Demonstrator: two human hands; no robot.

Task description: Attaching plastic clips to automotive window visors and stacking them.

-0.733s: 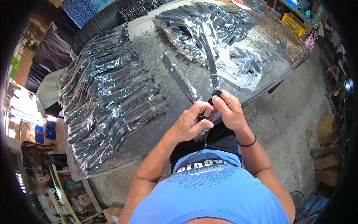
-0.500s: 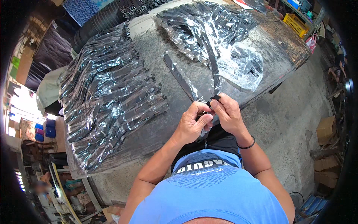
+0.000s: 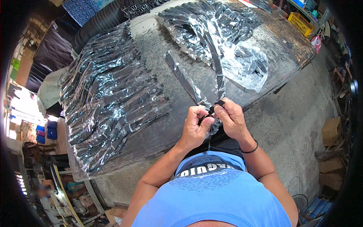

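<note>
Both hands meet at the table's near edge, on a black belt in a clear plastic sleeve. My left hand (image 3: 196, 124) is closed, thumb and fingers pinching the belt near a small dark part that looks like its buckle (image 3: 211, 110). My right hand (image 3: 230, 117) pinches the black piece beside it, the thumb pressed on top. Two sleeved lengths run away from the hands across the table: a left strip (image 3: 184, 78) and a right strip (image 3: 217, 72) reaching the far pile. Crumpled clear plastic (image 3: 214, 128) hangs below the fingers. The fingers partly hide the belt's end.
Many sleeved black belts lie in a wide layer (image 3: 109, 98) on the left of the worn grey table (image 3: 151, 130). Another belt pile (image 3: 204, 28) is at the back, with a clear plastic bag (image 3: 249, 70) beside it. A yellow crate (image 3: 300, 24) and cardboard boxes (image 3: 331, 131) stand at the right.
Both hands have come slightly nearer to me, still gripping the belt. The black piece at the right fingertips has tilted a little.
</note>
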